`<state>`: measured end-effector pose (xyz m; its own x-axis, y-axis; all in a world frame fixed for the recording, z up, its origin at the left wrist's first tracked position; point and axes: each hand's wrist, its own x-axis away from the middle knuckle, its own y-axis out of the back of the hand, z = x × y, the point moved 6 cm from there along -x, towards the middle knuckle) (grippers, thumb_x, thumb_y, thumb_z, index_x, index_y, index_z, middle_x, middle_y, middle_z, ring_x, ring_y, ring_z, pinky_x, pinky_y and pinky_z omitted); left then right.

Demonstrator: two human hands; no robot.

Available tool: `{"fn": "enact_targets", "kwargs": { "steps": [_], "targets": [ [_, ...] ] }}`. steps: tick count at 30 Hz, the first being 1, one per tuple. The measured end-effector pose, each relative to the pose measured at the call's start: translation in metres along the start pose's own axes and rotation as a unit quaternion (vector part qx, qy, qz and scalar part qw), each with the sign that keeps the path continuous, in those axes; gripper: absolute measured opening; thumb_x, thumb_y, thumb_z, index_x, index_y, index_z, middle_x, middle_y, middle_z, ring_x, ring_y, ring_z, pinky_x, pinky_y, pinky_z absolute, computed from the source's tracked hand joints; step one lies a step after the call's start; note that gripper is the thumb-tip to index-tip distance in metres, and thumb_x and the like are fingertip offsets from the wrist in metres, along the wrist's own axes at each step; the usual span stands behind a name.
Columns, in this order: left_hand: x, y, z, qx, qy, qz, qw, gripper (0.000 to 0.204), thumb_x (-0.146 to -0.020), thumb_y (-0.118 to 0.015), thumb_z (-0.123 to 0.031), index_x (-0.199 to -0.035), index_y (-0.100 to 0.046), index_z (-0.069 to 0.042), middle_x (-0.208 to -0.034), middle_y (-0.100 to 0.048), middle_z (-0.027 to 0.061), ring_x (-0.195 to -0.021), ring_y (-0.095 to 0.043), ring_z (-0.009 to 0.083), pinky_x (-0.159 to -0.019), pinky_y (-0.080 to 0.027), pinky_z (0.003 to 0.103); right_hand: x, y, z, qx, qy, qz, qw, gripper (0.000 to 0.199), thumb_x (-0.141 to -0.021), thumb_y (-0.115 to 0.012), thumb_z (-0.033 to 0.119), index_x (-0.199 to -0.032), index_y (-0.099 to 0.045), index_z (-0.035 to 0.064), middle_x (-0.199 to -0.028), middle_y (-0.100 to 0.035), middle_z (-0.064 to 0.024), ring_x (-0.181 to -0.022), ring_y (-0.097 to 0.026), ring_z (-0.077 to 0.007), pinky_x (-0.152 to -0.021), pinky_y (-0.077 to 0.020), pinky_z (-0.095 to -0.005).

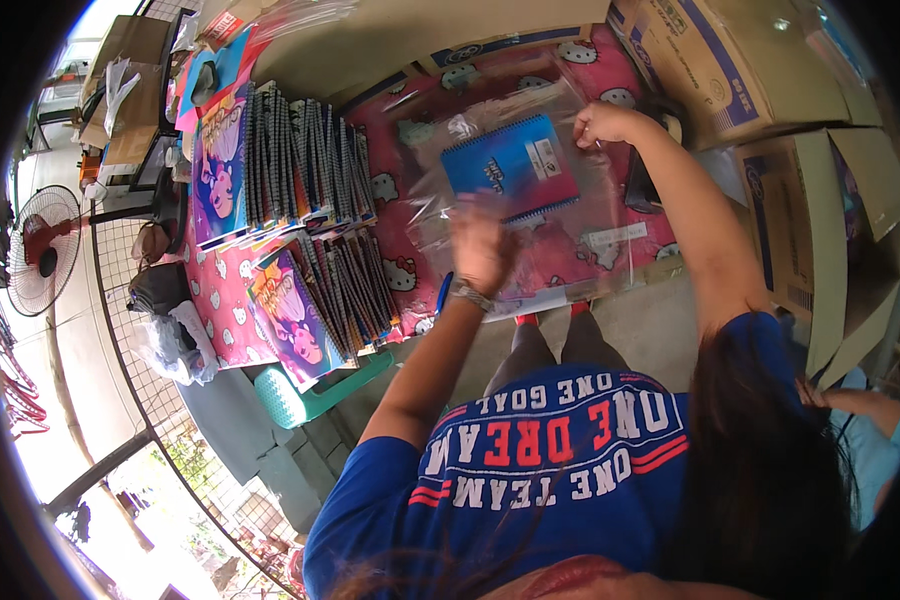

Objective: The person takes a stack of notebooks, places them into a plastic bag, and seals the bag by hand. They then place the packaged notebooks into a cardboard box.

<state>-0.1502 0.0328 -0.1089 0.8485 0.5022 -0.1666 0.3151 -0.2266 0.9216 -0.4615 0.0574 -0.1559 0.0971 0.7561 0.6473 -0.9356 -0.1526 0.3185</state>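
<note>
One notebook (507,162); left hand (484,245) near edge, gap beside right hand (606,124).

The rectangular spiral-bound notebook (513,170) runs from blue to magenta. White cat heads dot the pink-covered worktop (407,250). The short-sleeved blue shirt (560,455) bears white and red lettering with red stripes.

Makeshift workspace, stacked spiral notebooks (305,165), cardboard boxes (782,235), fan (46,262), wire-mesh side (117,262), daylight beyond
</note>
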Motion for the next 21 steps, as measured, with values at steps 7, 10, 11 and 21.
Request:
{"fn": "enact_targets", "kwargs": {
  "steps": [7, 10, 11, 21],
  "targets": [
    [0.001, -0.055, -0.027, -0.087, 0.014, 0.140, 0.986, 0.080, -0.086, -0.051, -0.057, -0.152, -0.019, -0.024, -0.160, -0.008, 0.0022, -0.147, 0.002, 0.0313, -0.107, 0.002, 0.070, -0.052, 0.010, 0.001, -0.056, 0.091, -0.112, 0.988, 0.038, -0.090, -0.055, 0.025, -0.121, -0.059, 0.0030, -0.114, -0.064, -0.0099, -0.105, -0.059, -0.0213, -0.087, -0.0465, -0.0334],
    [-0.001, -0.052, -0.025, -0.080, 0.026, 0.178, 0.980, 0.082, -0.084, -0.053, -0.059, -0.151, -0.019, -0.028, -0.160, -0.006, -0.0018, -0.147, 0.003, 0.0320, -0.100, 0.004, 0.078, -0.044, -0.009, 0.022, -0.045, 0.028, -0.136, 0.989, 0.054, -0.092, -0.049, 0.039, -0.132, -0.051, 0.0032, -0.131, -0.055, -0.0120, -0.117, -0.051, -0.0217, -0.100, -0.0384, -0.0350],
    [-0.001, -0.052, -0.021, -0.085, 0.026, 0.187, 0.978, 0.082, -0.083, -0.054, -0.059, -0.151, -0.019, -0.029, -0.160, -0.006, -0.0029, -0.147, 0.003, 0.0320, -0.098, 0.004, 0.080, -0.055, -0.013, 0.020, -0.058, 0.019, -0.110, 0.992, 0.055, -0.092, -0.049, 0.040, -0.132, -0.051, 0.0032, -0.132, -0.055, -0.0123, -0.118, -0.051, -0.0219, -0.100, -0.0384, -0.0353],
    [-0.004, -0.046, -0.017, -0.118, -0.038, 0.227, 0.966, 0.080, -0.084, -0.054, -0.058, -0.151, -0.017, -0.034, -0.160, -0.007, -0.0054, -0.147, 0.000, 0.0302, -0.096, 0.005, 0.082, -0.082, -0.003, 0.028, 0.017, -0.011, -0.012, 1.000, 0.039, -0.091, -0.051, 0.036, -0.109, -0.063, 0.0036, -0.107, -0.067, -0.0144, -0.095, -0.064, -0.0300, -0.079, -0.0508, -0.0430]
  ]
}}
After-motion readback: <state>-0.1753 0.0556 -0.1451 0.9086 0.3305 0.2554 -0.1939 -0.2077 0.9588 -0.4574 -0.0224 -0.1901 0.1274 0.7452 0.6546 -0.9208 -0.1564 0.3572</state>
